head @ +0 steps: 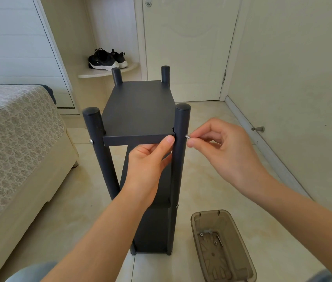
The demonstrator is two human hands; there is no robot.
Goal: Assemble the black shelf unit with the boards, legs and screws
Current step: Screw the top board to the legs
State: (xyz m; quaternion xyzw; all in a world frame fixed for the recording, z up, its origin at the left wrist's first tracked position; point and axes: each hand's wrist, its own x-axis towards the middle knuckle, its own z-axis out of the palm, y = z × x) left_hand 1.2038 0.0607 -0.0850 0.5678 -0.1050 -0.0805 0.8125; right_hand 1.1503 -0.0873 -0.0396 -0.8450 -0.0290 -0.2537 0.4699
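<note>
The black shelf unit (153, 231) is judged nearly assembled: the top board (138, 110) is gripped by the left hand (151, 161), an undriven screw (187, 136) pinched by the right hand (224, 147).

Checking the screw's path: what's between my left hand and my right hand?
The shelf's near right leg stands between the left hand and the right hand, whose screw points at it, in the head view.

Both bare forearms reach forward. The left hand (151, 161) grips the top board (138, 110) by its front edge, thumb up. The right hand (224, 147) pinches a screw (187, 136) at its fingertips.
</note>
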